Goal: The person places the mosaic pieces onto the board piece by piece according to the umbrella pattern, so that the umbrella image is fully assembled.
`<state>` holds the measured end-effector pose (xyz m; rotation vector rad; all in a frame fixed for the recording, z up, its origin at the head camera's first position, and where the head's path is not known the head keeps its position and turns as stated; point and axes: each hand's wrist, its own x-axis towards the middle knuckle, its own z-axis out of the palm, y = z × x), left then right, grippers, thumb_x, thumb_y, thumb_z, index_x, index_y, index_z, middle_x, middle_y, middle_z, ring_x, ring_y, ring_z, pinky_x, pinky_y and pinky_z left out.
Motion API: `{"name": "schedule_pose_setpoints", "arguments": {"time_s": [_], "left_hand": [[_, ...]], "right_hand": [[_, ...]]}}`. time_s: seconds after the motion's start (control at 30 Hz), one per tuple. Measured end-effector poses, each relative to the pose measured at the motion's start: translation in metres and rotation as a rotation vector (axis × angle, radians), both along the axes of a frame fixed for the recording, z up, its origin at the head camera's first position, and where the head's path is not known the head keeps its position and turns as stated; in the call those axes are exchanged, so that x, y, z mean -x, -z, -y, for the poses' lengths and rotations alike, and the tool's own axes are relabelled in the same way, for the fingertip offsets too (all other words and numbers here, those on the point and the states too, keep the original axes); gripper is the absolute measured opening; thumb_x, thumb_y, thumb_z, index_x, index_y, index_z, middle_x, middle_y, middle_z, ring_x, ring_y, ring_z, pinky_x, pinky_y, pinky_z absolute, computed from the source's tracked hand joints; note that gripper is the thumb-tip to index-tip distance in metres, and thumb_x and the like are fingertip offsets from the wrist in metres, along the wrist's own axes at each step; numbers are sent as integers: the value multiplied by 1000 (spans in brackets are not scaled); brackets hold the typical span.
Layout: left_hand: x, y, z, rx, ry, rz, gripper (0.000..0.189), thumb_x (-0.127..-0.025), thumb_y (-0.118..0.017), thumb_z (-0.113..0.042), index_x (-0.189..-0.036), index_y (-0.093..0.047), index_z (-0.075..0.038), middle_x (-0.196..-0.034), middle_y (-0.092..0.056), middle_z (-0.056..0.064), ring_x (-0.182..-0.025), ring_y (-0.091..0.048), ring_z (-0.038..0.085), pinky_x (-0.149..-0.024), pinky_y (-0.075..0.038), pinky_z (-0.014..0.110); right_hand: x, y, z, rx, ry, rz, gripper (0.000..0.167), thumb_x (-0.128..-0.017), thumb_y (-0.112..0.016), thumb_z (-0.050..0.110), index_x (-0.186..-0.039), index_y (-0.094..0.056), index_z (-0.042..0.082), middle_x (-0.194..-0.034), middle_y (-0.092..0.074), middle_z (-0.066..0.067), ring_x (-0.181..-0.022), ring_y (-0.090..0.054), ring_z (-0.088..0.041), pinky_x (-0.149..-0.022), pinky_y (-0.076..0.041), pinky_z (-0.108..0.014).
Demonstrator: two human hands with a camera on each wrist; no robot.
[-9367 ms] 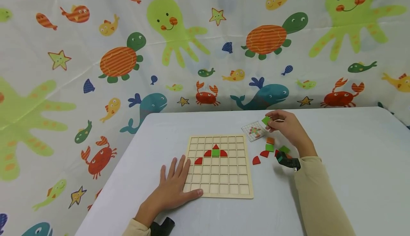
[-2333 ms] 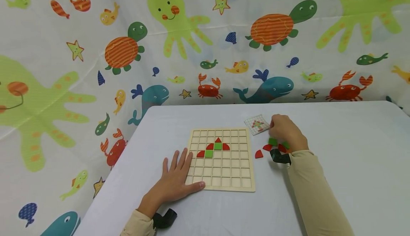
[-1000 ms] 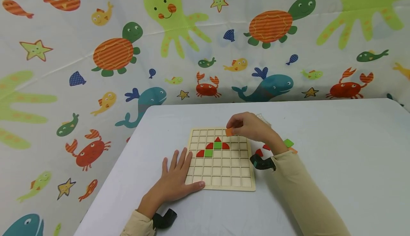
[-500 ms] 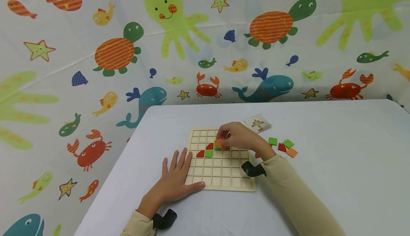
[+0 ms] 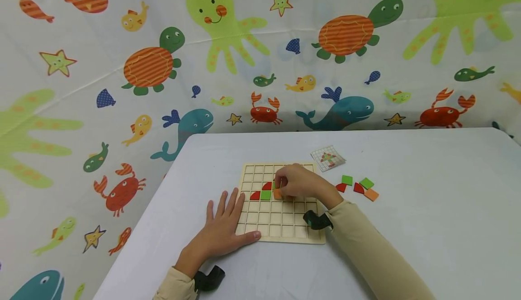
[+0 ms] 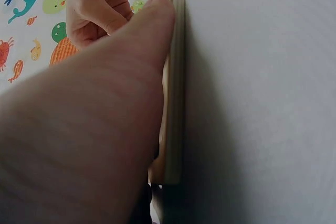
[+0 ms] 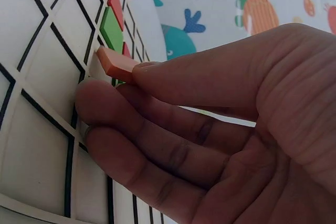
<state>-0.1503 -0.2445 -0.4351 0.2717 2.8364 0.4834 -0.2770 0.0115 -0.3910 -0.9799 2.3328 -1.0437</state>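
Note:
My right hand (image 5: 299, 181) pinches an orange square tile (image 5: 277, 194) between thumb and fingers over the wooden grid board (image 5: 285, 230). In the right wrist view the tile (image 7: 118, 64) is tilted, its lower edge at a cell beside a green square (image 7: 111, 30). On the board, a red quarter-circle (image 5: 255, 195) lies left of that green square (image 5: 265, 195), with another red quarter-circle (image 5: 267, 186) above. My right hand covers most of the upper green square and the pieces near it. My left hand (image 5: 224, 225) rests spread at the board's left side, thumb on its front edge.
A small pattern card (image 5: 328, 158) lies behind the board's right corner. To the right are loose tiles: green squares (image 5: 347, 180), red quarter-circles (image 5: 358, 188) and an orange square (image 5: 371, 195). A patterned sea-animal cloth (image 5: 260, 55) hangs behind the table.
A green square has joined the lower red quarter-circle. My right hand then took the orange tile from the loose pieces and brought it left and down onto the board. My left hand stays put.

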Motion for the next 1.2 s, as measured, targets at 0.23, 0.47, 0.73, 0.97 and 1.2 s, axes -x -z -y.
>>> {"name": "schedule_pose_setpoints", "arguments": {"time_s": [0.23,0.47,0.73,0.97,1.2], "left_hand": [[0,0,0,4,3,-2,119,-91,-60,-81,-172,-15,-7,-180,0,14,-163,8,43,-120,9,73],[1,1,0,7,6,-7,118,-92,-60,-81,-172,-15,-6,-180,0,14,-163,8,43,-120,9,73],[1,2,0,1,7,-8,118,-92,-60,-80,-172,-15,-6,-180,0,14,-163,8,43,-120,9,73],[1,5,0,4,6,-15,119,-91,-60,-81,-172,-16,-6,-180,-1,14,-163,7,43,-119,9,74],[1,6,0,11,-2,-20,120,-89,-60,-82,-172,-17,-7,-180,-2,14,-163,6,43,-120,9,73]], "right_hand": [[-1,4,2,-23,-30,-29,4,-95,-71,-3,-93,-71,0,-70,-68,-3,-60,-66,-16,-67,-53,-29],[-1,4,3,-43,-22,-33,4,-97,-72,-1,-94,-72,3,-70,-68,-3,-60,-67,-16,-67,-53,-29],[-2,3,3,-30,-23,-11,6,-98,-70,-1,-99,-73,3,-72,-68,-2,-61,-67,-16,-68,-53,-29],[-1,1,-1,-30,-11,-4,5,-102,-69,4,-101,-73,4,-77,-69,-3,-64,-68,-18,-70,-53,-31],[6,-2,-13,11,3,-22,11,-104,-66,7,-107,-74,0,-82,-70,-5,-65,-68,-20,-72,-55,-32]]}}
